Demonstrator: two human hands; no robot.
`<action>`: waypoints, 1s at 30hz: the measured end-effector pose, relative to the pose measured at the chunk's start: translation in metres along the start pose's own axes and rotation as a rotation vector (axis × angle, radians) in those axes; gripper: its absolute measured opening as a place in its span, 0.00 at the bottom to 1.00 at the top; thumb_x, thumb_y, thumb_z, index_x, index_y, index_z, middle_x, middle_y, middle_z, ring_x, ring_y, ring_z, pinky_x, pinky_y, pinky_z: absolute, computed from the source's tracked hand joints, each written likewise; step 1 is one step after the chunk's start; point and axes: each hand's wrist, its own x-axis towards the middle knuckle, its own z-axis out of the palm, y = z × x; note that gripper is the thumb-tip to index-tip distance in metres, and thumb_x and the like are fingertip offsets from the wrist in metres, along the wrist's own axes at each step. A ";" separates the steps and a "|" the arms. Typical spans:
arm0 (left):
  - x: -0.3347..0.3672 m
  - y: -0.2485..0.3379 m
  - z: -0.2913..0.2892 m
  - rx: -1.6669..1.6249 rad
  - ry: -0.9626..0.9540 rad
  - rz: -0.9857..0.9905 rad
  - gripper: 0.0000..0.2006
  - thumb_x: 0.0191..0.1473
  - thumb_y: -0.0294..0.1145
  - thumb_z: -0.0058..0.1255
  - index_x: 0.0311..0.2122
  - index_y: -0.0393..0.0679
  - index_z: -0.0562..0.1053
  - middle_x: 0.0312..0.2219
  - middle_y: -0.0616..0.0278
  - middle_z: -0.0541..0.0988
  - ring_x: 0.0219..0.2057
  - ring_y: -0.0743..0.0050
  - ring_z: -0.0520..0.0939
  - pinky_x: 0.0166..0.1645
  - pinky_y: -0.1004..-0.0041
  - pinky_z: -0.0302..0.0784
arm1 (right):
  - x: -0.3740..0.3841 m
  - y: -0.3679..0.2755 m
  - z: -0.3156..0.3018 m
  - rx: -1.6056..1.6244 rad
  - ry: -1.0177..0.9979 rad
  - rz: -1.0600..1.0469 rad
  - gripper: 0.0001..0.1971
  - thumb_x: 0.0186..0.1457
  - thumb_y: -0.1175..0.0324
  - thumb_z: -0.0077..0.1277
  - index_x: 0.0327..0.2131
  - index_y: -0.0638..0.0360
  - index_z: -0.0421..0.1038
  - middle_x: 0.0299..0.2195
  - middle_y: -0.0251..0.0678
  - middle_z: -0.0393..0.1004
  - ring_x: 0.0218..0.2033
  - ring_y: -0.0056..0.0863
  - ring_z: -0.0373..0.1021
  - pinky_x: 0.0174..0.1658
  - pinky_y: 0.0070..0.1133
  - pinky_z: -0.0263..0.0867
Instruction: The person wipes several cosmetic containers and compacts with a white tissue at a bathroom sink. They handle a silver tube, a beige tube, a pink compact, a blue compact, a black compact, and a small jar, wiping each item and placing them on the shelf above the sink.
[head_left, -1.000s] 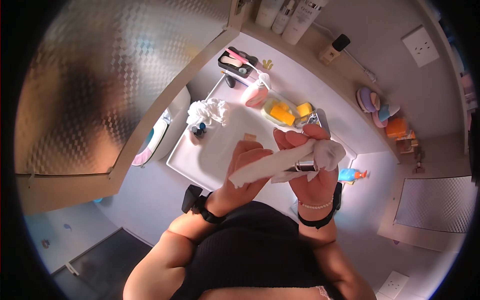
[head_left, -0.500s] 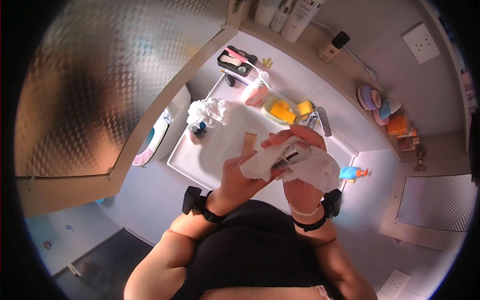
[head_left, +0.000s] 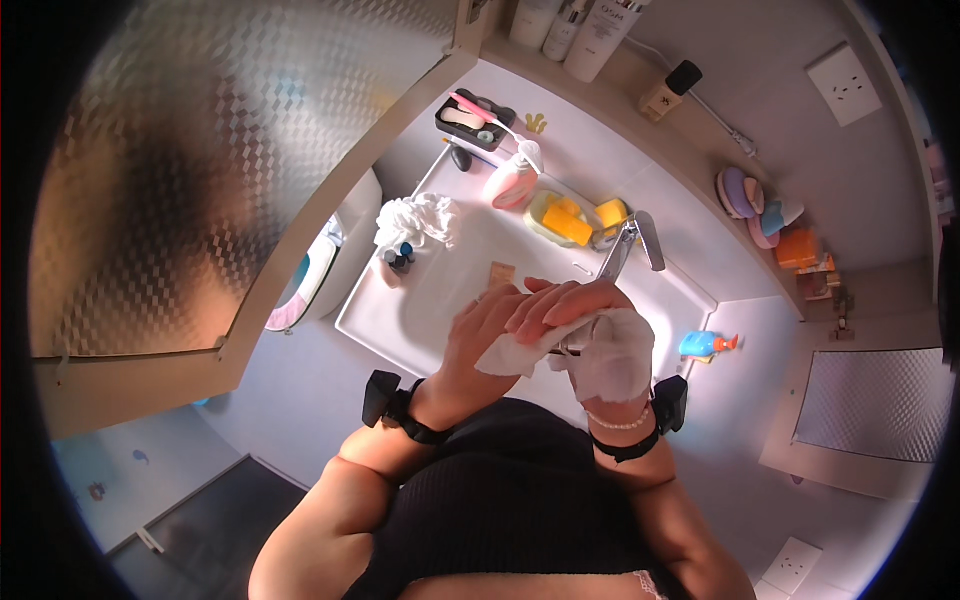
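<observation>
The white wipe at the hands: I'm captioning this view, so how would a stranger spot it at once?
Start at the white sink, then find the left hand and right hand close together over its near side. The white wipe drapes at the right hand. Unlike the bunched white cloth at the sink's left rim, it is thin and in the hands.

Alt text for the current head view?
Left hand and right hand hold a white tissue, a small object mostly hidden in it, at a white sink. A faucet and pink bottle stand along its back; a bunched white cloth lies at its left.
</observation>
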 end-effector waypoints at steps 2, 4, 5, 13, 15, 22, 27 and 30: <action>0.002 0.001 -0.001 0.024 -0.002 0.013 0.17 0.44 0.27 0.65 0.42 0.43 0.76 0.34 0.60 0.79 0.37 0.53 0.81 0.40 0.61 0.77 | 0.001 0.000 0.000 0.051 0.008 0.016 0.19 0.65 0.53 0.45 0.42 0.64 0.68 0.35 0.45 0.80 0.42 0.40 0.78 0.67 0.41 0.53; 0.003 0.001 -0.002 0.077 -0.026 0.048 0.17 0.44 0.27 0.65 0.42 0.43 0.76 0.35 0.60 0.79 0.37 0.53 0.81 0.40 0.60 0.77 | 0.001 -0.001 -0.001 0.171 0.020 0.059 0.17 0.67 0.58 0.43 0.44 0.65 0.68 0.36 0.47 0.81 0.43 0.41 0.77 0.68 0.42 0.52; 0.004 0.001 -0.004 0.013 -0.031 0.020 0.18 0.43 0.28 0.66 0.42 0.43 0.76 0.36 0.59 0.80 0.37 0.52 0.81 0.41 0.60 0.77 | -0.001 -0.002 0.000 0.233 0.020 0.078 0.18 0.67 0.59 0.43 0.48 0.66 0.67 0.37 0.47 0.80 0.44 0.40 0.77 0.66 0.39 0.55; 0.000 0.003 -0.003 -0.442 -0.008 -0.105 0.24 0.52 0.47 0.65 0.46 0.40 0.73 0.37 0.54 0.79 0.37 0.56 0.80 0.43 0.65 0.75 | -0.008 0.017 -0.007 0.687 0.251 0.205 0.28 0.68 0.46 0.35 0.58 0.58 0.64 0.57 0.60 0.68 0.60 0.50 0.66 0.64 0.39 0.61; -0.003 0.000 -0.008 -0.493 -0.044 -0.123 0.27 0.57 0.57 0.55 0.45 0.38 0.72 0.36 0.54 0.78 0.36 0.58 0.79 0.41 0.66 0.73 | -0.006 0.022 -0.011 0.746 0.234 0.165 0.29 0.68 0.40 0.34 0.56 0.52 0.68 0.62 0.61 0.62 0.62 0.56 0.62 0.67 0.41 0.57; -0.010 0.000 -0.008 -0.540 -0.055 -0.239 0.34 0.61 0.66 0.42 0.45 0.35 0.70 0.34 0.56 0.76 0.34 0.61 0.77 0.41 0.68 0.71 | -0.004 0.008 0.001 0.477 0.150 0.150 0.27 0.68 0.46 0.34 0.49 0.61 0.72 0.65 0.60 0.57 0.65 0.56 0.59 0.67 0.43 0.55; -0.002 -0.002 -0.004 -0.516 -0.137 -0.211 0.32 0.62 0.57 0.48 0.55 0.33 0.69 0.44 0.52 0.76 0.45 0.56 0.77 0.51 0.64 0.71 | -0.006 0.007 0.008 0.237 0.092 0.157 0.23 0.65 0.51 0.42 0.46 0.63 0.71 0.56 0.55 0.69 0.57 0.46 0.68 0.66 0.40 0.56; 0.002 0.002 -0.003 -0.517 -0.147 -0.160 0.33 0.65 0.55 0.45 0.61 0.33 0.64 0.56 0.50 0.71 0.57 0.60 0.73 0.62 0.63 0.67 | -0.001 0.020 0.009 -0.073 0.118 -0.052 0.18 0.62 0.55 0.50 0.43 0.62 0.71 0.47 0.46 0.75 0.52 0.41 0.72 0.67 0.40 0.52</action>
